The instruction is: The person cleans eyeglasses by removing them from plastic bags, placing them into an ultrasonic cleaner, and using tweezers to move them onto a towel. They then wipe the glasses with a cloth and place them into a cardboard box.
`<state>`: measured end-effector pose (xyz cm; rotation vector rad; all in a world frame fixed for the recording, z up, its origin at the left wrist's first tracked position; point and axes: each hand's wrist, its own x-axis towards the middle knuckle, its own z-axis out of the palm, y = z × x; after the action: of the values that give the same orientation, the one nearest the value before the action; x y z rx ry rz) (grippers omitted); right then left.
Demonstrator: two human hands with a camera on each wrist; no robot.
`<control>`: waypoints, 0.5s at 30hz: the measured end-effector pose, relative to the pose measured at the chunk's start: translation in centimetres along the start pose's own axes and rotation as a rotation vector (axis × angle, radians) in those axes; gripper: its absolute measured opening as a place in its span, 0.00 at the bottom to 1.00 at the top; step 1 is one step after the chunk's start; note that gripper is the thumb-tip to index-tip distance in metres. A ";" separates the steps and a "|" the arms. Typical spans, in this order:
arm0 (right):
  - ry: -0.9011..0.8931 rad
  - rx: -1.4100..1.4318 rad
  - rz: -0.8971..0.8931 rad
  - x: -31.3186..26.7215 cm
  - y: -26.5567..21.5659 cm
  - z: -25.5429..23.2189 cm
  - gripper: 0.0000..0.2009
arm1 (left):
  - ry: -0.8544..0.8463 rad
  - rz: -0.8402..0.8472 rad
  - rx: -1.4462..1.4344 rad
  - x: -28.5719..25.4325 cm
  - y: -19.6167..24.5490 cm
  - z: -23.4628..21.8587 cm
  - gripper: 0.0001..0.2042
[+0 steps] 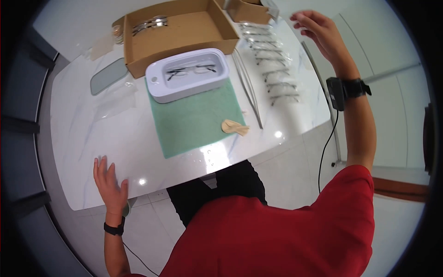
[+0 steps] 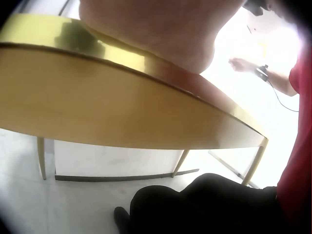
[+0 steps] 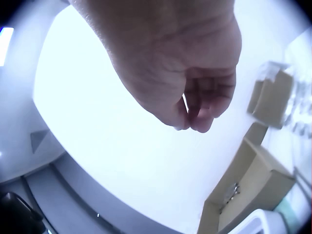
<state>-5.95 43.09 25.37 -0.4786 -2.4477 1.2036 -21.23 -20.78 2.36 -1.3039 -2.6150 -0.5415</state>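
My left hand (image 1: 110,187) rests on the white marble-patterned tabletop (image 1: 143,157) near its front left edge, fingers spread and holding nothing. Off the table's right side, my right hand (image 1: 318,34) is raised in the air, its fingers loosely bent. The right wrist view shows nothing in those fingers (image 3: 202,122). Nearest to it on the table lies a row of eyeglasses in clear plastic bags (image 1: 278,72). At the table's middle, a white oval cleaning basin (image 1: 184,93) contains a pair of eyeglasses (image 1: 201,69). Under the basin spreads a green cloth (image 1: 194,122).
Behind the basin, a cardboard tray (image 1: 194,30) holds several folded eyeglasses (image 1: 150,25). A smaller cardboard box (image 1: 249,11) stands at the back right. Long thin strips (image 1: 249,90) lie beside the cloth, a crumpled beige piece (image 1: 234,127) at its corner. Leftward are a grey pad (image 1: 108,76) and plastic bags (image 1: 115,104).
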 end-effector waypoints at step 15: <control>0.350 0.166 0.641 -18.7 21.1 -0.8 0.12 | 0.031 0.042 0.088 -0.8 -0.7 0.8 0.21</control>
<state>13.61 47.34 5.57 -1.3639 -1.9250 1.3887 -21.30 -21.38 1.21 -1.3095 -2.5501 -0.4319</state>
